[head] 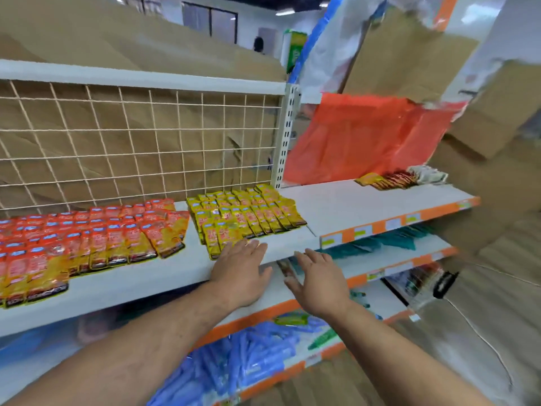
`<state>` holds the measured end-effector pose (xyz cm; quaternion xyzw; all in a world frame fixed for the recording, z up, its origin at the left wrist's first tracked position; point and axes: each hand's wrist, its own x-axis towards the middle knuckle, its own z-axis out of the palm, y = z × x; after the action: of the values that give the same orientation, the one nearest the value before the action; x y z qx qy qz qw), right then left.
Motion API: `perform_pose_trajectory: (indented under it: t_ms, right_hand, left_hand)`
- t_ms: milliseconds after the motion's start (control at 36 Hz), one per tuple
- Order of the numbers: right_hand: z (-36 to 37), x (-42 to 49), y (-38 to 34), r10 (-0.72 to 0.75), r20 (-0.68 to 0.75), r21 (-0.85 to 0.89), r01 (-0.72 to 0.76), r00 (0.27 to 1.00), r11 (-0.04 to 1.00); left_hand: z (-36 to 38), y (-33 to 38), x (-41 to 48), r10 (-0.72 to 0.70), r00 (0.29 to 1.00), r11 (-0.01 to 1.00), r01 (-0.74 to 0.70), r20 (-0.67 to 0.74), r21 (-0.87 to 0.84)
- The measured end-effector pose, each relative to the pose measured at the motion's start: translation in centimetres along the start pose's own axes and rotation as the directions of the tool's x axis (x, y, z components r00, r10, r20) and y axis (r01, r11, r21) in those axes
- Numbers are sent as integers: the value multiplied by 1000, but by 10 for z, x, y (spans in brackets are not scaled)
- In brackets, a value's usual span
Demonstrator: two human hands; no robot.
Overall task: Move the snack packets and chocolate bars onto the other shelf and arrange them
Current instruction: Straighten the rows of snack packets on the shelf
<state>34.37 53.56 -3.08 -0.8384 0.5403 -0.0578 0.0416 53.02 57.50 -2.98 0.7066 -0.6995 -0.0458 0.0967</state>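
Observation:
Rows of yellow snack packets (243,213) lie on the left white shelf (164,268), beside a larger block of orange-red packets (87,238). My left hand (241,271) lies flat with straight fingers at the front edge of the yellow rows, fingertips touching the nearest packets. Just right of it, my right hand (317,284) hovers with fingers spread over the shelf's front edge, holding nothing. On the adjoining right shelf (360,209), a small row of yellow, red and white packets (401,178) sits at the back.
A wire grid backs the left shelf, with cardboard behind it. An orange-red plastic sheet (366,136) hangs behind the right shelf. Lower shelves hold blue packets (243,358) and teal items (389,240). Cardboard boxes (494,118) stack at the right.

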Motion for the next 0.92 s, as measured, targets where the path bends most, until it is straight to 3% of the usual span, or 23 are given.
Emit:
perform_pose_trajectory:
  t_ms: [444, 750, 917]
  right_hand:
    - [-9, 12, 154, 210, 7, 33, -210, 978, 977]
    - [-31, 86, 271, 369, 12, 44, -369, 929, 928]
    - [-40, 135, 324, 413, -16, 57, -412, 910, 909]
  left_hand:
    - [48, 129, 116, 251, 966, 967, -254, 69, 36]
    - [70, 215, 259, 421, 906, 907, -421, 42, -13]
    - [82, 249, 333, 445, 895, 896, -445, 28, -19]
